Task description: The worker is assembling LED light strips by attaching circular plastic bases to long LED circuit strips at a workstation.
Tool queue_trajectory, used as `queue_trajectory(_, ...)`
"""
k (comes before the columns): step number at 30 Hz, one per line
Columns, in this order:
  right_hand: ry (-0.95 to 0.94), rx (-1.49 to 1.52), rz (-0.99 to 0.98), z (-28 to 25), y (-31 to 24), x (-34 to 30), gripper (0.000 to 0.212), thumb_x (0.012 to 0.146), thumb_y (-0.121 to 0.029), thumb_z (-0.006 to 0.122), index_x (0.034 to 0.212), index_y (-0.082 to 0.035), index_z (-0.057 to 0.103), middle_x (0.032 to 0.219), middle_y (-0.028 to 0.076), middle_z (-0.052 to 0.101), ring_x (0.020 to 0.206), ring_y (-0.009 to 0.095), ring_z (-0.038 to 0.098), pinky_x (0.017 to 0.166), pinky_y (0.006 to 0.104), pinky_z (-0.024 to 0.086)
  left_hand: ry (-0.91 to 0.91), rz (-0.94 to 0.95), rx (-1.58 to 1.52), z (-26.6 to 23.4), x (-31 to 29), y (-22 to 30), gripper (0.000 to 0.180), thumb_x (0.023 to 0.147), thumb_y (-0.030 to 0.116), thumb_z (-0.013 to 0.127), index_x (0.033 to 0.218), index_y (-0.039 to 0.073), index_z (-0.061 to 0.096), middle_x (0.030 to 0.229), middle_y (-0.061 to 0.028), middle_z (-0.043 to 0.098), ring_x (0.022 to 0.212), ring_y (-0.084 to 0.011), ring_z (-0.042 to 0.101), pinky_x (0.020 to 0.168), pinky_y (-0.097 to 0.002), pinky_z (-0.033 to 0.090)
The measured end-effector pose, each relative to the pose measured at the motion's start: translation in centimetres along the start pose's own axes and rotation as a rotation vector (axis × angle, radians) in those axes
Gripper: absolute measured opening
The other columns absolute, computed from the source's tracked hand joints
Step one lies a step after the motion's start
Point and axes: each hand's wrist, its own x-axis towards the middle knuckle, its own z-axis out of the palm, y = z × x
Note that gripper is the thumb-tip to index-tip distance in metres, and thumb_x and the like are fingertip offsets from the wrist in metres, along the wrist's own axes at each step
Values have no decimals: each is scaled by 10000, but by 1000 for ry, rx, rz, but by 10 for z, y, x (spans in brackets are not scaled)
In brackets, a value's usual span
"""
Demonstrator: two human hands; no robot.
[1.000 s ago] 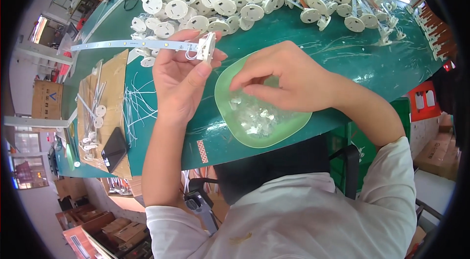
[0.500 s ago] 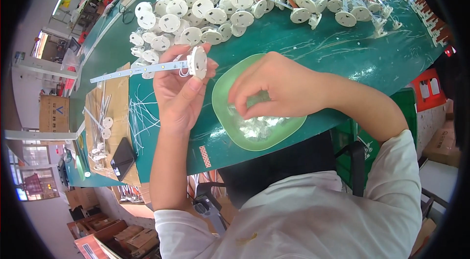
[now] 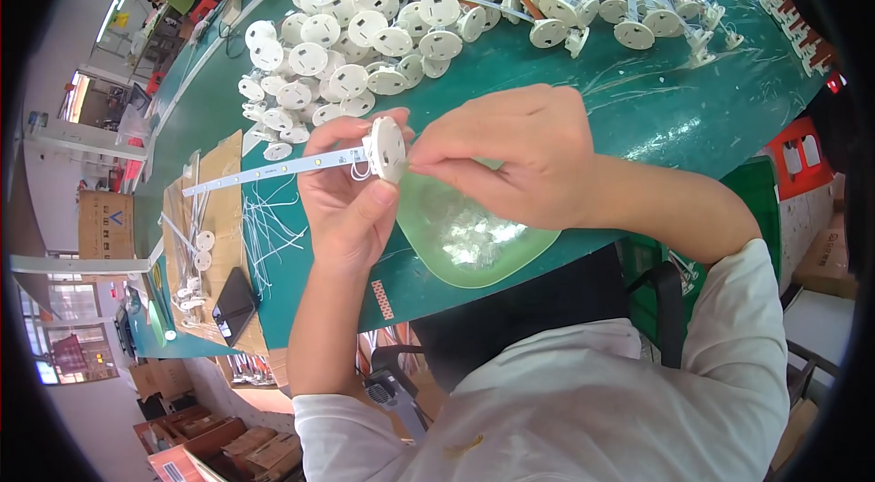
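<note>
My left hand [image 3: 351, 209] grips a white round lamp cap [image 3: 389, 150] with a narrow LED strip [image 3: 273, 171] sticking out to the left. Thin white wires loop where strip and cap meet. The cap's flat, slotted face is turned toward my right hand [image 3: 524, 158], whose thumb and forefinger are pinched together right at that face. Whatever sits between those fingertips is too small to make out. Under my right hand stands a green bowl [image 3: 428, 254] holding small clear, shiny pieces [image 3: 478, 234].
Many white round caps with strips [image 3: 365, 26] are heaped across the far side of the green table [image 3: 620, 127]. To the left, cardboard [image 3: 219, 149] carries more strips and a dark phone [image 3: 235, 307]. Loose white wires [image 3: 264, 236] and a small perforated pink strip [image 3: 382, 300] lie nearby.
My right hand has come up out of the bowl and moved left to the cap's face, fingers pinched. My left hand has shifted slightly right and down with the LED strip lamp.
</note>
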Motion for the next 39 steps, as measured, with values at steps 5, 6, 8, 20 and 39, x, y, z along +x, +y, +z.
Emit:
queue_trajectory(5,53,-11,-54,3,2,-3,152,718,15,743,850,-51,706,793,82,702,674,228,687,594,301,559,65,30,63,8,-2,-7,566,725,14,798,1214,20,513,1225,-226,588,1065,-287,619,1014,-409,447)
queue_trajectory(6,58,-2,-101,4,2,-3,162,713,12,745,857,-50,705,802,83,700,677,233,686,590,303,558,87,3,83,6,-5,-6,571,715,54,816,1202,17,518,1192,-186,602,1104,-294,601,1024,-422,434)
queue_trajectory(8,69,-15,-167,6,2,-4,178,700,-1,751,865,-50,704,834,87,697,692,244,684,587,309,557,126,9,102,2,-11,-6,581,712,92,825,1200,22,516,1181,-171,600,1130,-297,585,1030,-429,425)
queue_trajectory(20,-81,212,-70,4,13,1,85,751,-76,728,809,-65,666,780,68,669,722,258,654,598,361,519,125,-20,143,-30,-19,-8,596,786,123,763,1262,13,422,1264,-158,526,1173,-245,528,1051,-396,398)
queue_trajectory(39,20,-197,-411,17,7,-11,158,694,-95,607,787,13,540,709,86,526,548,226,541,449,341,446,240,-49,292,-54,-32,-15,554,834,126,720,1284,-7,424,1264,-131,519,1158,-216,538,1027,-357,430)
